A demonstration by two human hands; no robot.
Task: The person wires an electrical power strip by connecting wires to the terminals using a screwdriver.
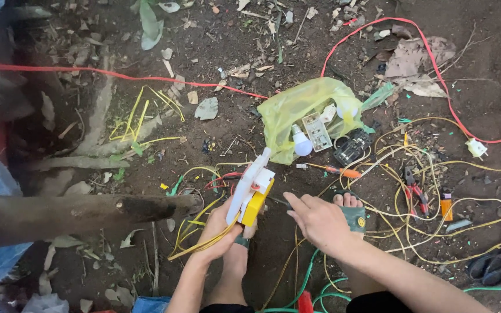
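1. While the person sat over bare brown soil littered with dry leaves, the left hand (pixel 218 229) at lower centre of the frame was closed around a white and yellow plastic switch box (pixel 251 194), held tilted with its white faceplate turned up and to the left.
2. A bundle of thin yellow wires (pixel 195 246) ran through the same left hand and trailed toward the lower left.
3. The right hand (pixel 319 221), just right of the box, was empty and narrowly spread, its fingertips extended toward the yellow body of the box; contact could not be confirmed.
4. Two bare feet in sandals lay beneath the hands, one under each.
5. A translucent yellow plastic bag (pixel 297 107) lay above the box at upper centre, holding a white light bulb (pixel 301 142) and a white switch plate (pixel 317 132).
6. A black moulded part (pixel 352 148) rested just right of the bag.
7. An orange-handled screwdriver (pixel 334 170) lay between the bag and the right hand.
8. Red-handled pliers (pixel 414 188) and an orange lighter (pixel 446 206) lay among tangled yellow wire at right.
9. A red cable (pixel 117 75) crossed the upper frame, and a white plug (pixel 476 148) lay at far right.
10. A grey wooden log (pixel 76 211) lay at left.
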